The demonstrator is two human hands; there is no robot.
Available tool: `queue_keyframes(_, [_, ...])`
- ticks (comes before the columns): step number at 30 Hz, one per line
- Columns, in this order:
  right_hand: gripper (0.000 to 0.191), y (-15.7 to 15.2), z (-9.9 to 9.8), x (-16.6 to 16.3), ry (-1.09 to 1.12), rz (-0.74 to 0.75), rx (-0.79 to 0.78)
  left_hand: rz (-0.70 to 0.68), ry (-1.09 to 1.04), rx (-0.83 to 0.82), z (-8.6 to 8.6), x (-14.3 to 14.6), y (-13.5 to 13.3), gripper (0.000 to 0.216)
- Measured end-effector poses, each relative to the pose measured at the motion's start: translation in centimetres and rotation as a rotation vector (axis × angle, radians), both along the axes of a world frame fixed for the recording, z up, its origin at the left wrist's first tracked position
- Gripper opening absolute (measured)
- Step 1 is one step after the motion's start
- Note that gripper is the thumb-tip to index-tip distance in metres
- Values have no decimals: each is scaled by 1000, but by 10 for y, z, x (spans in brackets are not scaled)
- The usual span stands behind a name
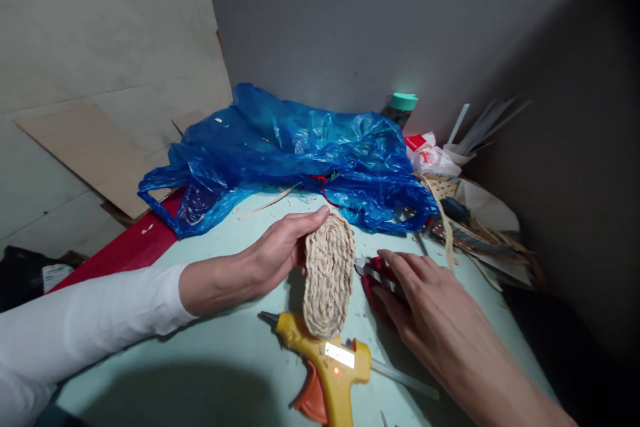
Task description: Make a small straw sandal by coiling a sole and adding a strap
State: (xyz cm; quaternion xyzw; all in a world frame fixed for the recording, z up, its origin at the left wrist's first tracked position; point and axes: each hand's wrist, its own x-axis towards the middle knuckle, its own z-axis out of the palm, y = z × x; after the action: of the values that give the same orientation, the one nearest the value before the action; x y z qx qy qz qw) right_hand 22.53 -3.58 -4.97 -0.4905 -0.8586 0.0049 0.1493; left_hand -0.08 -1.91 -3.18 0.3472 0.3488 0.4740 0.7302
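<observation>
The yellow glue gun (334,387) lies at the near side of the surface (220,347), and the oval woven piece (329,273) is just beyond it, with its lower end over the gun's body; whether the two touch, I cannot tell. The grip of the left hand (277,250) is holding this piece by its left edge, the thumb near the top. To the right of the glue gun and farther away, the right hand (435,307) has its fingers over the red-handled cutters (370,287); if this grip is closed firmly on them, I cannot tell. The gun shows a red light (337,371), so I judge it may be hot: if the left hand goes lower, the wrist could meet the nozzle (269,317), and the straw could be stained by glue. A bump of the right forearm against the glue stick (407,380) might also turn the gun. About writing, the sticker (340,355) on the gun is washed out by glare. Far beyond the gun to the right, a red and white packet (435,159) has print, too blurred for reading.
</observation>
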Motion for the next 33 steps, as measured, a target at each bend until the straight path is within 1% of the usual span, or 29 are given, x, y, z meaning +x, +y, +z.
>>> queue_keyframes(2, [35,-4,11,-4,171,3,-116,-44,1,16,-2,0,0,30])
queue_keyframes(3, [36,-6,17,-6,292,14,-214,-57,3,26,-3,0,-1,30])
queue_keyframes(5, [37,-11,28,-13,530,49,-470,-75,12,54,-2,2,-2,28])
queue_keyframes(7, [33,-15,33,-20,699,75,-702,-109,29,78,1,5,-4,27])
queue_keyframes(8, [31,-17,34,-22,765,74,-782,-132,32,87,3,7,-6,27])
queue_keyframes(10, [26,-18,32,-25,876,48,-860,-165,22,108,7,9,-7,27])
queue_keyframes(12, [24,-17,30,-25,960,16,-865,-157,2,132,9,10,-7,29])
queue_keyframes(14, [23,-16,29,-22,1010,0,-835,-110,17,157,10,9,-7,30])
queue_keyframes(16, [23,-15,29,-20,1051,-16,-802,-67,81,169,10,7,-6,27])
queue_keyframes(18, [23,-15,30,-19,1083,-24,-772,-55,154,178,11,6,-6,22])
queue_keyframes(22, [24,-17,29,-20,1085,-25,-715,-82,229,206,11,5,-11,16])
queue_keyframes(26, [23,-17,29,-20,1080,-10,-684,-63,248,253,10,6,-14,11])
queue_keyframes(33, [21,-18,30,-20,1056,23,-661,-44,235,244,8,7,-12,14])
